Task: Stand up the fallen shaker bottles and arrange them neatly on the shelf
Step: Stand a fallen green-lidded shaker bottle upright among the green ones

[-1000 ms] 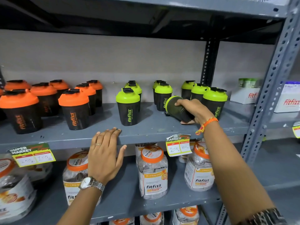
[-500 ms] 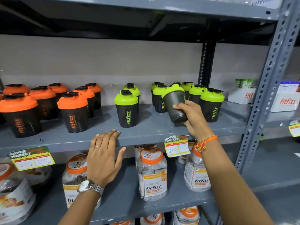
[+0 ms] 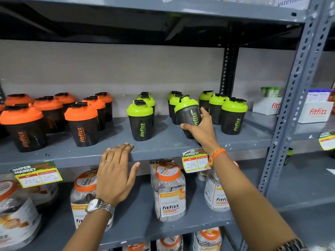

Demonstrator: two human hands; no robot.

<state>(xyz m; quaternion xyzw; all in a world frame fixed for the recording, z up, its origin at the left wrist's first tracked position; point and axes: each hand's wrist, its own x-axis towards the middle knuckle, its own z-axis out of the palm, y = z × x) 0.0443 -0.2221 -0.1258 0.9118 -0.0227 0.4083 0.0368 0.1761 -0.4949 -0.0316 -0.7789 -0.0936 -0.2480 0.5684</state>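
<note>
My right hand (image 3: 200, 131) grips a green-lidded black shaker bottle (image 3: 188, 113) near its base, holding it almost upright, slightly tilted, at the grey shelf (image 3: 163, 144). Other green-lidded shakers stand upright around it: one to the left (image 3: 140, 120), one to the right (image 3: 233, 115), more behind. Several orange-lidded shakers (image 3: 81, 124) stand upright on the shelf's left half. My left hand (image 3: 116, 171) rests flat with spread fingers on the shelf's front edge, holding nothing.
Price tags (image 3: 194, 160) hang from the shelf lip. Orange-lidded fitfizz jars (image 3: 169, 191) fill the shelf below. A perforated grey upright (image 3: 293, 98) stands at right, with white fitfizz boxes (image 3: 316, 111) beyond it. Another shelf hangs overhead.
My right hand lifted the green shaker from lying on its side, turned it upright and lowered it toward the shelf. My left hand stayed on the shelf edge.
</note>
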